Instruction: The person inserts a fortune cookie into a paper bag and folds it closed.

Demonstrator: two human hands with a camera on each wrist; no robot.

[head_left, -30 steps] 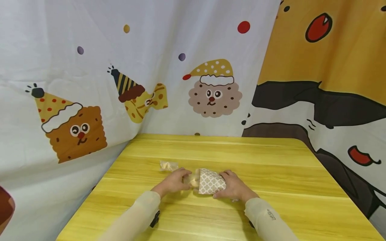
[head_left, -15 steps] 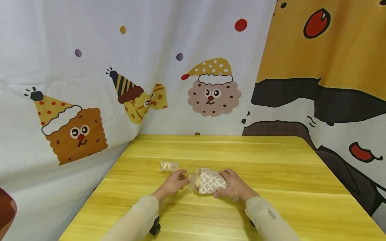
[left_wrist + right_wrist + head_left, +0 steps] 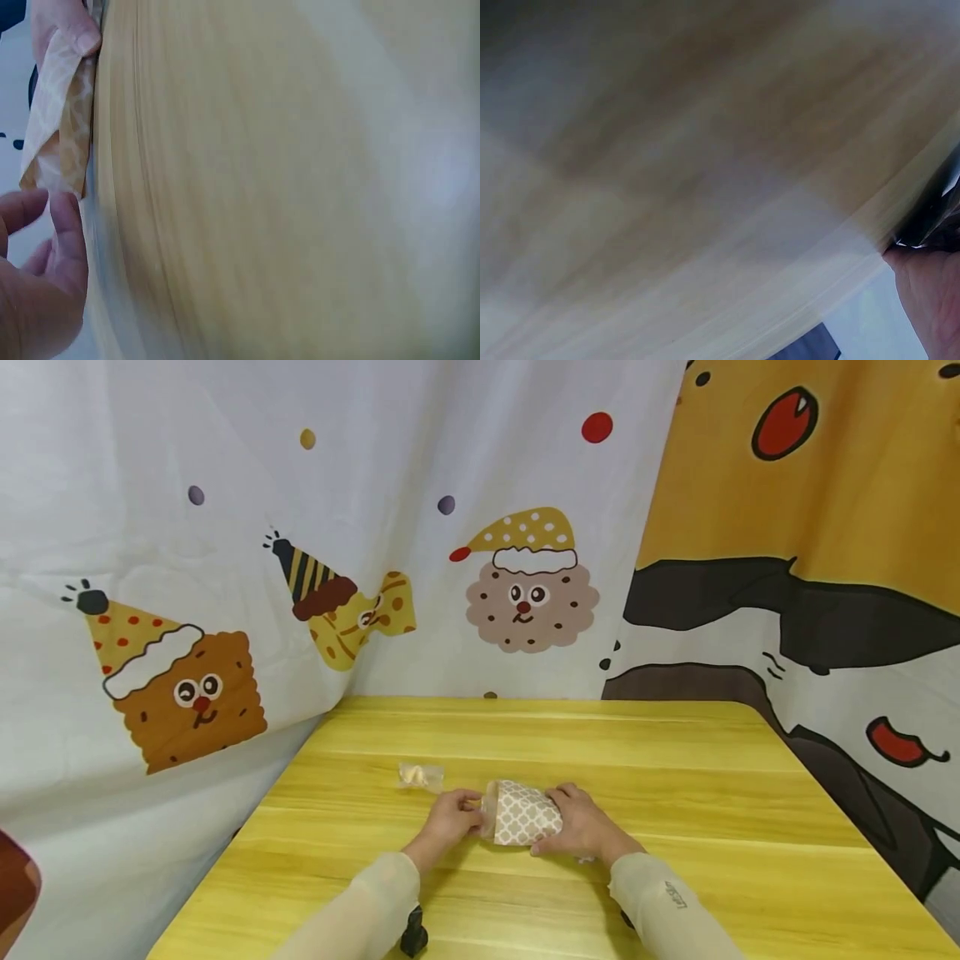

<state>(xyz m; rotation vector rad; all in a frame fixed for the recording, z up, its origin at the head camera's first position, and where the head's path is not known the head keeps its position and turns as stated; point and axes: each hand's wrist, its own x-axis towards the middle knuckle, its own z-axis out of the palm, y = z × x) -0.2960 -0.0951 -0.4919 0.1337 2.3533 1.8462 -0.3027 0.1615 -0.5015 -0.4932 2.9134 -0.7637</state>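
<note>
Yellow tabletop [image 3: 637, 747]; right hand [image 3: 581, 825], sleeve print [image 3: 675, 895] hardly legible, grips patterned bag [image 3: 525, 814]

Yellow wood-grain bench [image 3: 675, 785] with rounded far corner at right. Beyond the far edge and along the left, white cloth backdrop [image 3: 225, 418] in soft folds. Printed there, left to right: square brown biscuit [image 3: 193, 706] in red-dotted party hat [image 3: 135, 635], yellow bow-shaped figure [image 3: 363, 614] in dark-striped hat [image 3: 307, 572], round pinkish biscuit [image 3: 536, 631] in white-spotted nightcap [image 3: 528, 529]. Higher up, red dot [image 3: 597, 427], yellow dot [image 3: 307, 439] and purple dots [image 3: 446, 505]. Far right, large orange area [image 3: 720, 502] above long black shape [image 3: 697, 597]; lower down, red chili-like shape [image 3: 896, 743].
</note>
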